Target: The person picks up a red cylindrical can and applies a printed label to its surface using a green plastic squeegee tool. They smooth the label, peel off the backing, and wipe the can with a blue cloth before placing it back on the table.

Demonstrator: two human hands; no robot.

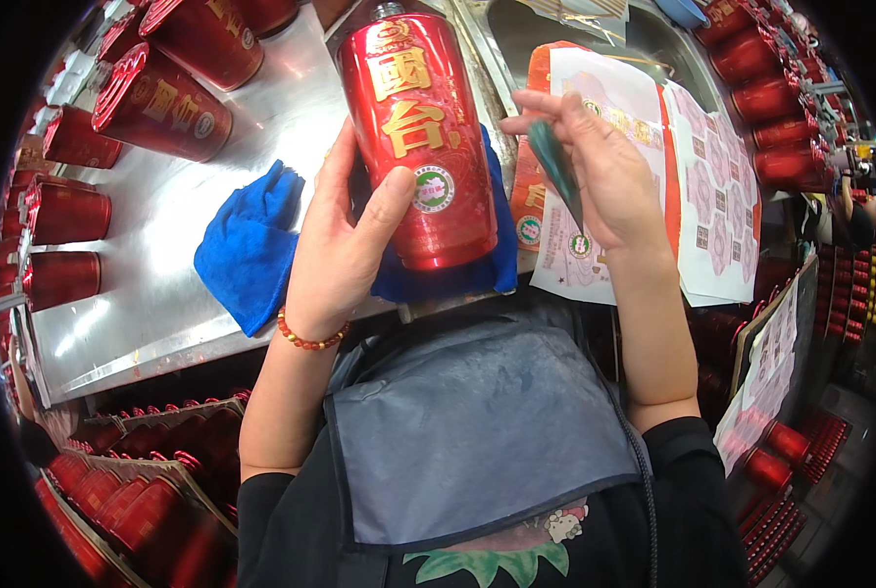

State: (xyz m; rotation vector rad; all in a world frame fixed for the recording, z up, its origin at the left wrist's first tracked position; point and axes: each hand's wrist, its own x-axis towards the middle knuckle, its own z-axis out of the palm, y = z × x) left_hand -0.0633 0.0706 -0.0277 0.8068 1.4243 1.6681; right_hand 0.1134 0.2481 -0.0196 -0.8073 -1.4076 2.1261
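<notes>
My left hand [335, 235] grips a glossy red bottle [467, 127], thumb across its near side and fingers behind it. The bottle has gold characters, a round green-and-white emblem and a short metallic neck at its far end. It leans over a blue cloth [504, 220] at the table's near edge. My right hand [609, 171] is raised to the right of the bottle, apart from it. A flat, dark green, blade-like scraper [553, 165] is held in it, its thumb and forefinger partly extended. Below that hand lie printed decal sheets [567, 265] with pink and gold patterns.
A second blue cloth [247, 250] lies on the metal tabletop [153, 323], left of my left forearm. Several red bottles [163, 108] stand along the left, more [766, 98] on the right. A metal sink [516, 39] lies beyond the sheets. Racks of red bottles [149, 505] sit below the table.
</notes>
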